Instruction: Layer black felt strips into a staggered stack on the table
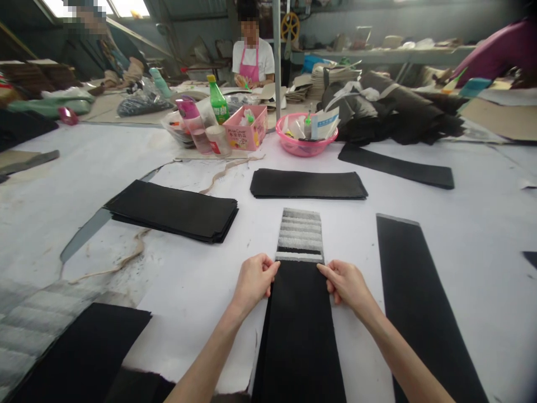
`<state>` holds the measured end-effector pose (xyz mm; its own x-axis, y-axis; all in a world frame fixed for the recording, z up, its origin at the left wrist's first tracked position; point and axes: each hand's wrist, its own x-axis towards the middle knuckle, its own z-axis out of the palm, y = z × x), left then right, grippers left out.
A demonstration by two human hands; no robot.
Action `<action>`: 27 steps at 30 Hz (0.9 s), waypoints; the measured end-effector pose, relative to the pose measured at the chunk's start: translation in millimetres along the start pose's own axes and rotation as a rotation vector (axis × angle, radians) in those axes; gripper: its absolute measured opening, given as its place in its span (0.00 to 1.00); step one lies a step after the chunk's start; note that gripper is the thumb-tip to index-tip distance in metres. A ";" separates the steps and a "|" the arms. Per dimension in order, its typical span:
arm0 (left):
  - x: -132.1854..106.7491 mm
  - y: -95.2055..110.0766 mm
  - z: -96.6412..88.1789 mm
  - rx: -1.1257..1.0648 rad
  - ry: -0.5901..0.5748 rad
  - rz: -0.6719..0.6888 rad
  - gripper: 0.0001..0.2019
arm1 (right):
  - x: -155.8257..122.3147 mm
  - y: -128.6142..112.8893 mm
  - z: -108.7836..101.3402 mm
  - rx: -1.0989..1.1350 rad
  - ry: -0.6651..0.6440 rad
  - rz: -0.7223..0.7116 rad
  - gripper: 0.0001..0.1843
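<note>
A long black fabric strip (pixel 300 330) lies lengthwise in front of me on the white table (pixel 201 280). My left hand (pixel 254 278) pinches its far left corner with fingers curled. At the far right corner, my right hand (pixel 346 281) pinches the same strip. Just beyond the strip's far end sits a staggered stack of grey-edged strips (pixel 300 235), fanned so their ends show as pale bands.
Black fabric stacks lie at left (pixel 174 210), centre (pixel 308 184), right (pixel 423 296) and far right (pixel 396 167). A pink basin (pixel 302 146), pink box (pixel 247 127) and green bottle (pixel 218 102) stand behind. Other people work at the far end of the table. Dark cloth is piled at back right (pixel 390 112).
</note>
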<state>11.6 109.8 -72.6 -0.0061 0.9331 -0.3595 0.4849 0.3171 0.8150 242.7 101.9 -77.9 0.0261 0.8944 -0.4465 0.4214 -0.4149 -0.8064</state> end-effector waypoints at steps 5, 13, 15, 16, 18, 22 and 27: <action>0.1 -1.6 -0.5 -0.001 -0.005 0.015 0.15 | 0.7 -0.4 -0.8 0.028 -0.008 0.009 0.20; -1.0 0.0 0.1 -0.002 0.000 0.006 0.15 | -0.6 -1.4 -0.9 0.047 -0.004 0.018 0.20; -1.8 0.7 -0.1 -0.005 0.000 0.001 0.15 | -0.7 -1.5 -0.6 0.040 -0.002 0.021 0.20; -2.2 1.0 -0.2 -0.008 0.000 -0.001 0.15 | -0.7 -1.7 -0.6 0.037 -0.002 0.021 0.20; -2.8 1.6 -0.6 -0.016 0.000 -0.003 0.15 | -0.6 -2.3 -0.6 0.027 -0.001 0.020 0.20; -3.5 2.6 -1.1 -0.024 0.004 0.007 0.15 | -0.1 -2.3 -0.6 0.012 0.003 0.012 0.20; -4.4 4.5 -1.0 -0.004 0.021 0.012 0.15 | 0.8 0.9 -0.4 -0.003 0.002 0.000 0.20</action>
<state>13.0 107.2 -66.9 -0.0190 0.9401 -0.3403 0.4820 0.3068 0.8207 243.4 102.3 -78.8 0.0278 0.8949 -0.4454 0.4239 -0.4141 -0.8055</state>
